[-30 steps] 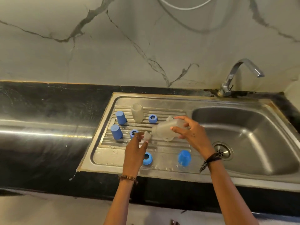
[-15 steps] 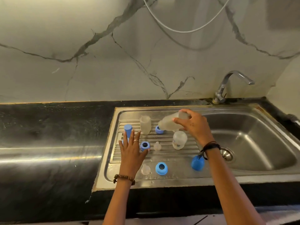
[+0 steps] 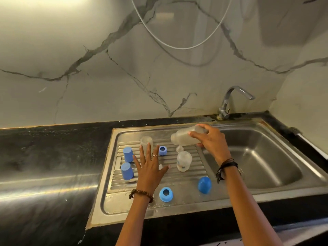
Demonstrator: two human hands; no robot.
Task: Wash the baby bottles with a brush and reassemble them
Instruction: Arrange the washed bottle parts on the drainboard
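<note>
My right hand [image 3: 212, 141] grips a frosted baby bottle [image 3: 182, 137] tilted on its side above the steel drainboard [image 3: 124, 205]. My left hand [image 3: 150, 167] hovers flat with fingers spread over the ribbed part of the drainboard, holding nothing. A second clear bottle [image 3: 184, 161] stands beside my left hand, and a third [image 3: 146, 141] stands behind my fingers. A small clear teat [image 3: 179, 148] lies under the held bottle. Two blue caps [image 3: 128, 154] [image 3: 126, 171] stand at the left, a blue dome cap [image 3: 204, 184] at the front right. Blue collar rings sit at the back [image 3: 162, 150] and the front [image 3: 166, 194].
The sink basin [image 3: 262, 157] lies to the right with a chrome tap [image 3: 230, 102] behind it. Black countertop [image 3: 53, 157] extends to the left. A white cable [image 3: 177, 45] hangs on the marble wall. No brush is in view.
My left hand has let go of a small teat and spread flat over the drainboard. My right hand lifted the bottle up and back. The camera tilted upward.
</note>
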